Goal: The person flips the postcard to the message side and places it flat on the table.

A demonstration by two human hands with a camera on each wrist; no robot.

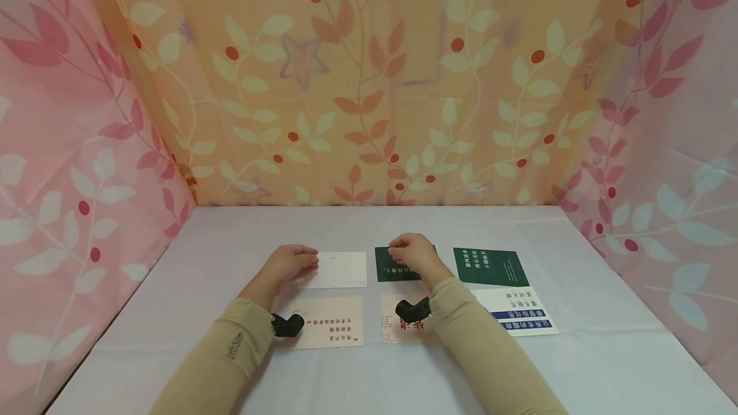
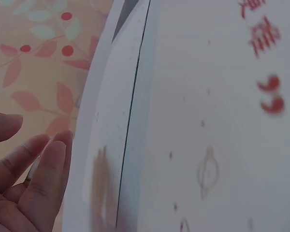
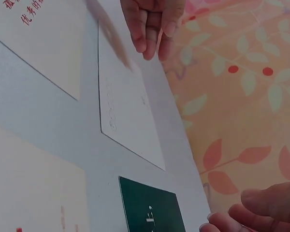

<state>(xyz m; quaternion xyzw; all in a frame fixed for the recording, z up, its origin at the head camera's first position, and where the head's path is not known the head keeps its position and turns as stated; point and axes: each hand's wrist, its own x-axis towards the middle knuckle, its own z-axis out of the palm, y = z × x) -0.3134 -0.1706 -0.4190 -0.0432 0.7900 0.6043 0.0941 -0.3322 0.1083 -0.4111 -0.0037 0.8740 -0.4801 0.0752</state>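
Note:
My left hand point(image 1: 288, 262) hovers over the left end of a mostly blank white card point(image 1: 337, 269), thumb and fingers apart. The left wrist view shows its loosely bent fingers point(image 2: 46, 186) holding nothing. Over a dark green card with white writing point(image 1: 389, 268) hangs my right hand point(image 1: 416, 253), covering part of that card. In the right wrist view a gap shows between the thumb and fingers of the right hand point(image 3: 261, 210), with no card between them. Beneath the wrists lie a pale card with red writing point(image 1: 340, 325) and another pale card with large red characters point(image 1: 389, 332).
On the right lie a second green card point(image 1: 492, 268) and a white card with blue bands point(image 1: 533, 300), their edges meeting. All rest on a white-covered table point(image 1: 230, 229). Floral cloth point(image 1: 357, 82) closes the back and both sides.

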